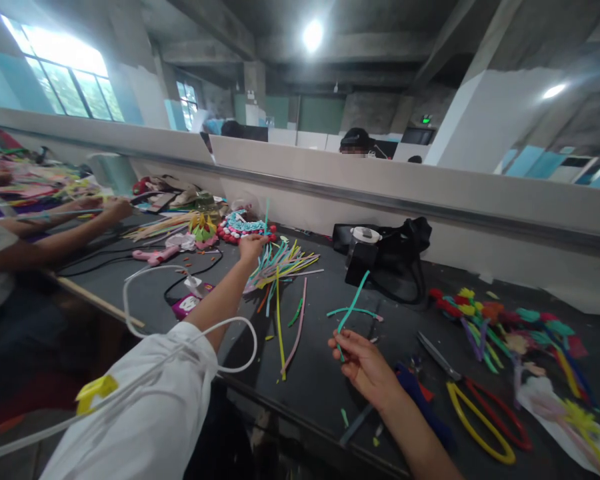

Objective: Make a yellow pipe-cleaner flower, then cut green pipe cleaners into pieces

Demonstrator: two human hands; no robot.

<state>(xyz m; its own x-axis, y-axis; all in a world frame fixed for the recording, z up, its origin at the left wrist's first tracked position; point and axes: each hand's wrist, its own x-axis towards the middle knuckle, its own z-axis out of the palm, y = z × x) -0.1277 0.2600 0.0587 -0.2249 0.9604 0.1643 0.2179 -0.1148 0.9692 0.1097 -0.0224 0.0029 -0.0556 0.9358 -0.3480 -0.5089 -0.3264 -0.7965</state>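
Note:
My left hand (251, 248) reaches far across the dark table (320, 373) to a fanned pile of coloured strips (280, 261), its fingers closed at the pile's near end. My right hand (363, 363) is pinched on a thin green strip (351, 308) that stands up and leans right. Another green strip (356, 311) lies flat just behind it. A long yellow strip (279, 320) and a pink strip (299, 327) lie between my hands.
Scissors with yellow and red handles (480, 410) lie at the right beside a heap of coloured craft flowers (505, 330). A black bag (395, 250) stands by the low partition wall (380, 190). Another person's arms (55, 233) work at the left near a pink glue gun (155, 255).

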